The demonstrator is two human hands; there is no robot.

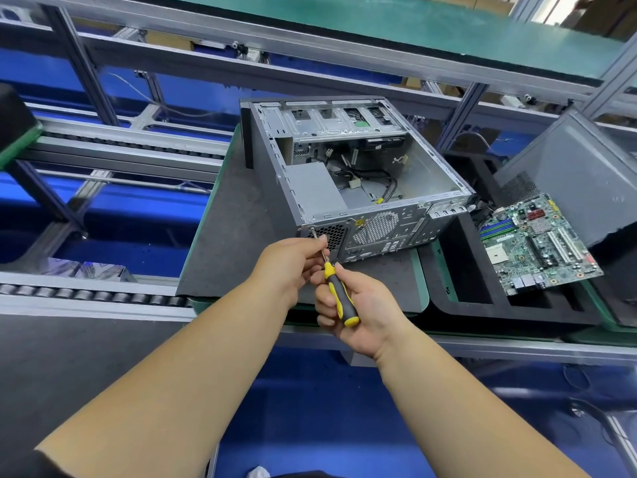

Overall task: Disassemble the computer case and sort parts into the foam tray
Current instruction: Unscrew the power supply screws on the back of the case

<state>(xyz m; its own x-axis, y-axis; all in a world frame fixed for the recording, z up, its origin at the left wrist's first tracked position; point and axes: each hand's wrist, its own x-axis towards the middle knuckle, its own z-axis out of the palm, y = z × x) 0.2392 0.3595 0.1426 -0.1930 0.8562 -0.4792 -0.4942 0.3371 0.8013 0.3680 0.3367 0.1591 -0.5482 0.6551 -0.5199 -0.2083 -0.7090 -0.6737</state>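
Fingers (319, 243) of the left hand (287, 267) pinch the shaft of the screwdriver (336, 288), while the right hand (358, 305) curls around its yellow-black handle. Its tip meets the rear corner of the computer case (351, 167), just beyond both hands. Right of it, the motherboard (537, 243) lies on the foam tray (517, 310).

You stand at a factory disassembly line: aluminium-profile framing (86, 70), a roller conveyor (93, 296), a green belt (396, 22) overhead, blue flooring, and an opened computer case (348, 174) on a dark work pallet (224, 243) beside a foam tray (462, 270).
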